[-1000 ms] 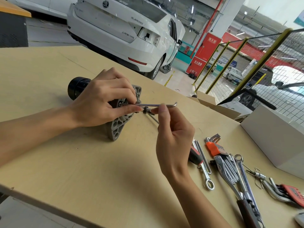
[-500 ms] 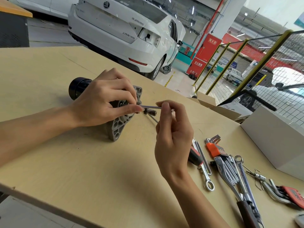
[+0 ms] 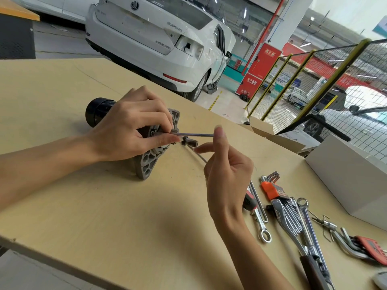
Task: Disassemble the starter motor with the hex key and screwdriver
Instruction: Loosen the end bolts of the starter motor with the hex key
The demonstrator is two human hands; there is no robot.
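Note:
The starter motor lies on the wooden table, with its black cylinder (image 3: 98,111) to the left and its grey flange (image 3: 149,164) facing right. My left hand (image 3: 125,130) grips the motor body, its thumb and forefinger at the socket where the hex key (image 3: 192,134) enters. The key's shaft runs level to the right. My right hand (image 3: 227,172) has its straight forefinger against the key's far end, with the thumb apart below it. The key's bend is hidden behind that finger. A screwdriver (image 3: 249,201) with a red-black handle lies under my right hand.
Right of my hands lie a ring spanner (image 3: 261,223), an orange hex key set (image 3: 272,189), pliers (image 3: 307,245) and a red hex key set (image 3: 370,245). A white box (image 3: 351,174) stands at the right edge. A cardboard box (image 3: 270,127) is behind.
My right thumb has come off the hex key, and the forefinger now stands straight at its end. The key's short arm has turned out of sight. My left hand keeps its hold.

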